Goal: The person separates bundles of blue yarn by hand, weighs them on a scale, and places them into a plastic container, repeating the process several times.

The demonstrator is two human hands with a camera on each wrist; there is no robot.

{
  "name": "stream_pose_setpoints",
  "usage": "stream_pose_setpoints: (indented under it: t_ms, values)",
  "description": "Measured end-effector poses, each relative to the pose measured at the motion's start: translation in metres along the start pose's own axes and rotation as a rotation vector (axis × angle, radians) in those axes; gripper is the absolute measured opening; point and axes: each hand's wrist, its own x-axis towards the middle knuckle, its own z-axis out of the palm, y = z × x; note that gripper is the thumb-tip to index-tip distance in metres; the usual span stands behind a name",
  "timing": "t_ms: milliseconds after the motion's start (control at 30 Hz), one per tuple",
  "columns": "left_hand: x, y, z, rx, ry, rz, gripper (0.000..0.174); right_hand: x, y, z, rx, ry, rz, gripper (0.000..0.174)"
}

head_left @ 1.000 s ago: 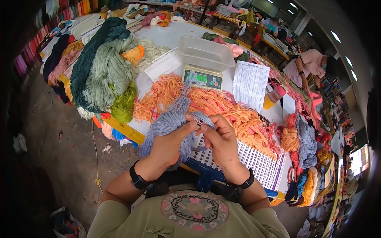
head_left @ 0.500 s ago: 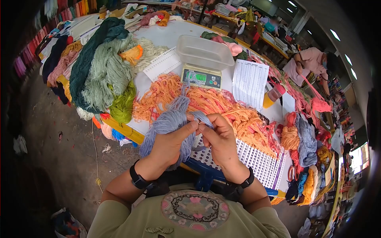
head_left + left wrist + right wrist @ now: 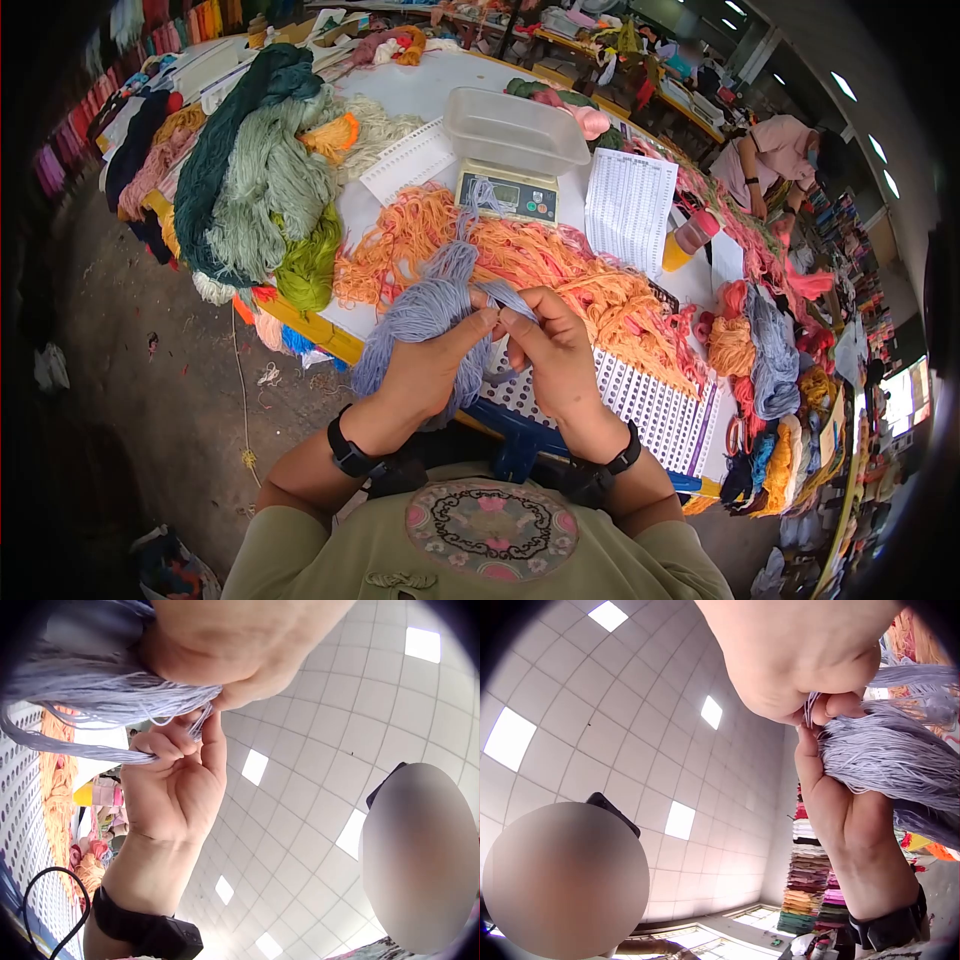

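Note:
A bundle of pale blue-lavender yarn (image 3: 425,310) hangs over the near table edge, held in my left hand (image 3: 430,365). That hand's fingers go round the bundle, with the thumb pointing toward the other hand. My right hand (image 3: 560,355) pinches a few strands beside the left thumb; in the left wrist view the thin strands (image 3: 199,729) run between the fingertips of both hands. A thicker yarn tail (image 3: 90,751) passes through the curled fingers of the right hand. In the right wrist view the left hand (image 3: 847,806) wraps the yarn bundle (image 3: 892,754).
Orange yarn (image 3: 600,310) lies across the table behind my hands. A scale (image 3: 510,193) bears a clear plastic tub (image 3: 515,130). Around them are a printed sheet (image 3: 630,210), a perforated white board (image 3: 650,410) and green skeins (image 3: 270,180). Another person (image 3: 770,160) bends over yarn at the right.
Both hands stay at nearly the same spot, fingertips together on the strands. The person at the right has shifted, moving pink yarn. The scale's display has gone from lit green to dark.

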Motion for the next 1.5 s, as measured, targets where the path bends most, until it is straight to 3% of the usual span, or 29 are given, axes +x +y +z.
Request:
stream_pose_setpoints:
  t_ms: [100,200,267,300,400,467,533,600,667,733,800,867,1000,1100,1167,1200,1267,1300,1333,1400,1467,1500]
  values:
    - [0.000,-0.001,-0.003,-0.006,0.036,-0.022,0.015,0.000,-0.002,0.001,0.172,0.005,0.046,0.011]
    - [0.001,0.008,-0.005,-0.115,0.053,-0.076,0.013,0.002,-0.008,0.001,0.385,0.134,0.112,0.013]
    - [0.002,0.016,-0.010,-0.302,-0.105,-0.197,0.018,0.006,-0.006,-0.009,0.485,0.134,0.141,0.015]
    - [0.002,0.016,-0.015,-0.302,-0.101,-0.193,0.018,0.008,-0.006,-0.009,0.540,0.243,0.174,0.014]
    - [0.001,0.014,-0.033,-0.482,-0.134,-0.225,0.027,0.015,0.013,-0.049,0.707,0.076,0.209,0.011]
    - [0.003,0.016,-0.038,-0.611,-0.253,-0.317,0.038,0.020,-0.003,-0.046,0.587,0.118,0.209,0.011]
    - [0.002,0.028,-0.019,-0.554,-0.229,-0.290,0.038,0.019,-0.029,-0.035,0.149,0.131,0.208,0.011]
    - [0.003,0.030,-0.012,-0.496,-0.207,-0.271,0.038,0.016,-0.044,-0.026,0.045,0.104,0.171,0.011]
    - [0.006,0.023,-0.020,-0.521,-0.330,-0.299,0.054,0.011,-0.060,-0.011,-0.252,-0.040,0.133,0.011]
    - [0.006,0.019,-0.025,-0.503,-0.335,-0.317,0.053,0.005,-0.059,0.004,-0.263,-0.065,0.096,0.014]
    - [0.006,0.019,-0.028,-0.486,-0.335,-0.329,0.053,0.001,-0.048,0.010,-0.376,-0.085,-0.090,0.015]
    - [0.007,0.024,-0.028,-0.459,-0.319,-0.347,0.051,0.003,-0.055,0.008,-0.393,-0.067,-0.130,0.014]
    - [0.007,0.028,-0.033,-0.597,-0.327,-0.407,0.046,0.014,-0.062,-0.005,-0.266,0.071,0.022,0.014]
    - [0.006,0.027,-0.030,-0.424,-0.361,-0.464,0.045,0.010,-0.058,0.000,-0.322,-0.008,-0.026,0.014]
    - [0.006,0.025,-0.030,-0.226,-0.282,-0.431,0.043,-0.002,-0.055,0.006,-0.637,-0.246,-0.137,0.013]
    - [0.009,0.027,-0.027,-0.229,-0.274,-0.421,0.043,-0.008,-0.050,0.007,-0.639,-0.259,-0.139,0.013]
    - [0.013,0.037,-0.021,-0.487,-0.240,-0.360,0.040,-0.016,-0.037,0.009,-0.478,-0.331,0.105,0.013]
    - [0.015,0.037,-0.030,-0.483,-0.232,-0.348,0.040,-0.014,-0.036,0.004,-0.384,-0.404,0.393,0.016]
    - [0.017,0.037,-0.043,-0.510,-0.334,-0.327,0.039,-0.008,-0.015,-0.005,-0.383,-0.417,0.389,0.016]
    - [0.015,0.038,-0.048,-0.526,-0.433,-0.319,0.038,0.003,0.044,-0.026,-0.370,-0.162,-0.151,0.015]
    - [0.009,0.033,-0.032,-0.238,-0.262,-0.149,0.043,0.012,0.027,-0.027,-0.353,-0.071,-0.137,0.015]
    - [0.008,0.030,-0.029,-0.234,-0.265,-0.159,0.043,0.010,0.006,-0.020,-0.225,-0.088,-0.091,0.016]
